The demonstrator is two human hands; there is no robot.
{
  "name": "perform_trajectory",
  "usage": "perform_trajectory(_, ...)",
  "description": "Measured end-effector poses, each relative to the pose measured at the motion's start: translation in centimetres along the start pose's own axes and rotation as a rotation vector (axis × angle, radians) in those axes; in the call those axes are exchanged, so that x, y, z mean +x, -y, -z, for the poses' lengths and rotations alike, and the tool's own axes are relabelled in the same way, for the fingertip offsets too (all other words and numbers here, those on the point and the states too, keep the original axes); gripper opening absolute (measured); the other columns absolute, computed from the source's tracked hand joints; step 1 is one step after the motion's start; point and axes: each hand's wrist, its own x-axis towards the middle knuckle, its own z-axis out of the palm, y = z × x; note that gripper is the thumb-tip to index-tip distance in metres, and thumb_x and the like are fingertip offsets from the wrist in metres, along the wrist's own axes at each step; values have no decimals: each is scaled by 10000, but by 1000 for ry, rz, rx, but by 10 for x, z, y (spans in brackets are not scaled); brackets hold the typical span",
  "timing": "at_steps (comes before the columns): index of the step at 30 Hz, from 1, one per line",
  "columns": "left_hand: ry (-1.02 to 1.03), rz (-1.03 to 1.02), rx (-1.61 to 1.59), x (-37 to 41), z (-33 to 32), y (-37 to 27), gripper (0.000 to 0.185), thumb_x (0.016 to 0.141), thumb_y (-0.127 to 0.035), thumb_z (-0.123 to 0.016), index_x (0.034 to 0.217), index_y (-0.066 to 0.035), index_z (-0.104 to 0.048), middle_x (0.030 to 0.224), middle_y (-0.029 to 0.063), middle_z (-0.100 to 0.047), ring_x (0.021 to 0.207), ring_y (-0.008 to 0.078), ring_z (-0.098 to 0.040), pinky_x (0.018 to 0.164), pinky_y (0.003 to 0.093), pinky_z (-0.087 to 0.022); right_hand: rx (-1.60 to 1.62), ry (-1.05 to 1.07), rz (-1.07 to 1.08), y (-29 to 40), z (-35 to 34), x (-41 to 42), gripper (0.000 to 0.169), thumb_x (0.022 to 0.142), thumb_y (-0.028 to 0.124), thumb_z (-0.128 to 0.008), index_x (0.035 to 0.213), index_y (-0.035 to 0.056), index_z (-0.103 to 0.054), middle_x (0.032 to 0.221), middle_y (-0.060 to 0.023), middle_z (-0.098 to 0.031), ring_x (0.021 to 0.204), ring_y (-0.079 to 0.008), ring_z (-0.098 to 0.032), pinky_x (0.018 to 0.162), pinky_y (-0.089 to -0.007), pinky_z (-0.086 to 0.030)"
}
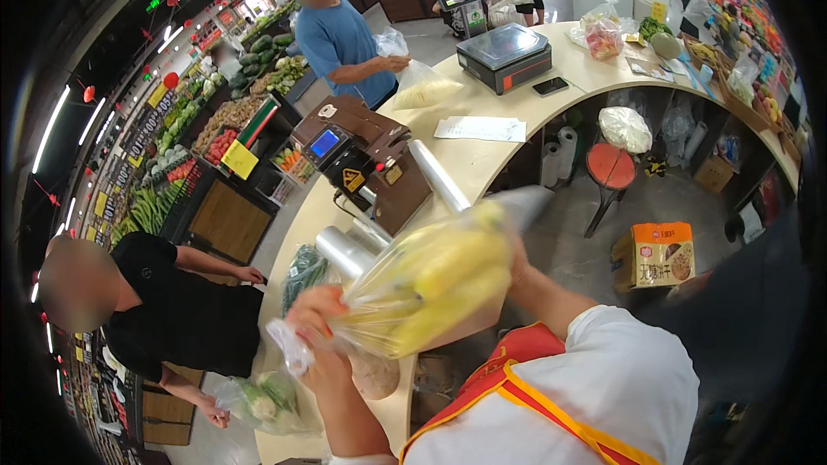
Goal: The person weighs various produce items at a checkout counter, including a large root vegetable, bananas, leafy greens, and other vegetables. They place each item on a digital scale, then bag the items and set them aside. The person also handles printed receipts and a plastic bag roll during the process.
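A clear plastic bag of yellow produce (pixel 446 271), blurred by motion, is held up in front of me over the counter. My left hand (pixel 316 323) grips the gathered neck of this bag at its lower left end. At the other end, my right hand (pixel 517 261) is partly hidden behind the bag, so its fingers do not show clearly. Behind the bag lie a roll of clear film (pixel 345 253) and a bag of dark green vegetables (pixel 303 274). A brown bag-sealing machine (pixel 368 161) with a blue display stands beyond them.
A customer in black (pixel 187 310) holds a bag of green vegetables (pixel 265 400) at the left. Across the counter (pixel 481 155), a person in blue (pixel 342 39) holds another bag. A scale (pixel 504 55), a phone (pixel 550 86) and paper (pixel 481 128) rest there. A red stool (pixel 610 166) stands right.
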Motion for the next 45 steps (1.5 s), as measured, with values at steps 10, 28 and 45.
perform_trajectory(10, 650, -191, 629, 77, -159, 103, 189, 717, -94, -696, 877, -45, -610, 939, 142, -626, 923, 356, -581, 793, 423, -450, -674, -255, 141, 49, 39, -25, 747, 915, 620, -455, 1466, 132, -334, 1472, -111, -399, 1316, -294, -428, 1105, -473, -356)
perform_trajectory(28, 478, 97, 1206, 193, -176, 270, 175, 853, -238, -627, 894, -72, -590, 779, 175, -640, 789, 397, -618, 663, 481, -473, -370, -685, 118, 92, 198, 65, 917, 791, 803, -431, 1477, 206, -318, 1472, -5, -414, 1351, -229, -379, 1072, -475, -321)
perform_trajectory(45, 200, 123, 1022, 175, -164, 279, 136, 831, -201, -625, 843, -70, -591, 737, 164, -644, 728, 375, -632, 634, 478, -485, -36, -638, -129, 25, 159, 75, 892, 776, 840, -379, 1447, 252, -384, 1456, 35, -428, 1332, -210, -401, 1066, -460, -362)
